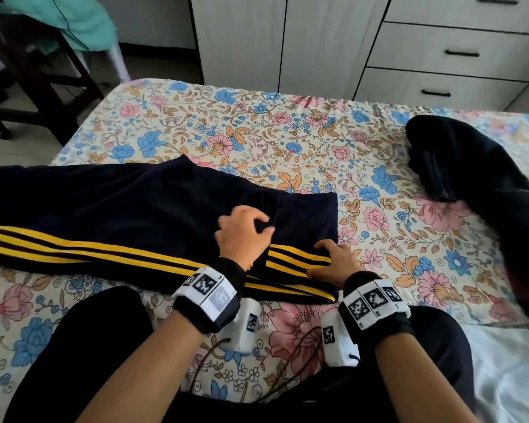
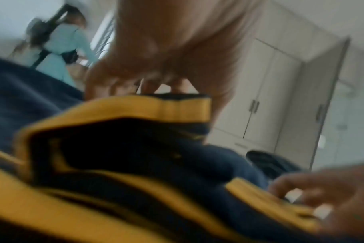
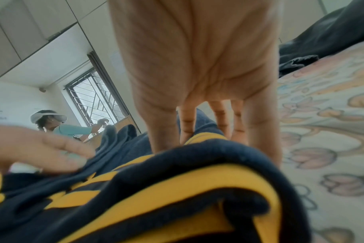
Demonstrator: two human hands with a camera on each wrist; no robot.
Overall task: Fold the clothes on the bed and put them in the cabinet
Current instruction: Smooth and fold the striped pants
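Navy track pants (image 1: 104,203) with yellow side stripes lie across the floral bed (image 1: 287,141), their right end folded over. My left hand (image 1: 263,224) sits on the fold, thumb and curled fingers pinching a ridge of the navy cloth. Just to its right, my right hand (image 1: 321,257) presses spread, straight fingers on the striped folded edge near me. The right wrist view has those fingers (image 3: 187,125) standing on the pants (image 3: 156,189), with the left hand (image 3: 41,148) at the left. The left wrist view is blurred, showing the left hand (image 2: 166,57) over the pants (image 2: 135,164).
A second dark garment (image 1: 458,160) lies bunched at the bed's right side. White cabinet doors (image 1: 242,41) and drawers (image 1: 449,53) stand beyond the far edge. A dark chair with teal cloth (image 1: 43,56) is at far left. Another person (image 3: 60,128) is across the room.
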